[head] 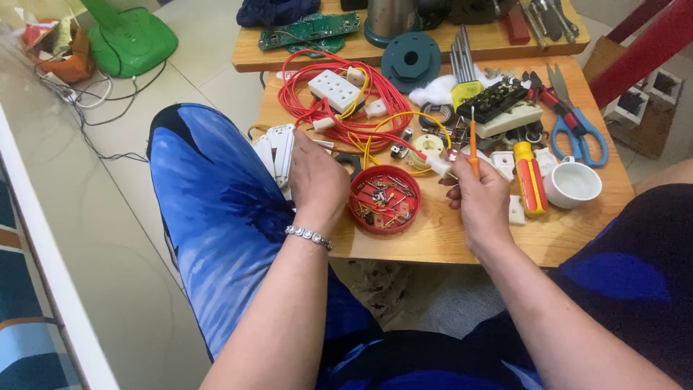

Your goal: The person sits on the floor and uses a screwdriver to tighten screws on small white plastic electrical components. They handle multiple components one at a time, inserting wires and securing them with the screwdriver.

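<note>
A thin orange-handled screwdriver (473, 148) is clamped upright in the right hand (478, 196) near the wooden surface's (433, 238) front edge. The left hand (316, 180) is closed over white plastic socket plates (278, 150) at the left edge, beside a round red lid of small screws (385, 199).

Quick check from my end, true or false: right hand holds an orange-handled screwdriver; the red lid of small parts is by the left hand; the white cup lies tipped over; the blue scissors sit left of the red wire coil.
1. The right hand holds an orange screwdriver. True.
2. The red lid of small parts sits beside the left hand. True.
3. The white cup lies tipped over. False: it stands upright.
4. The blue scissors lie left of the red wire coil. False: they lie to its right.
</note>
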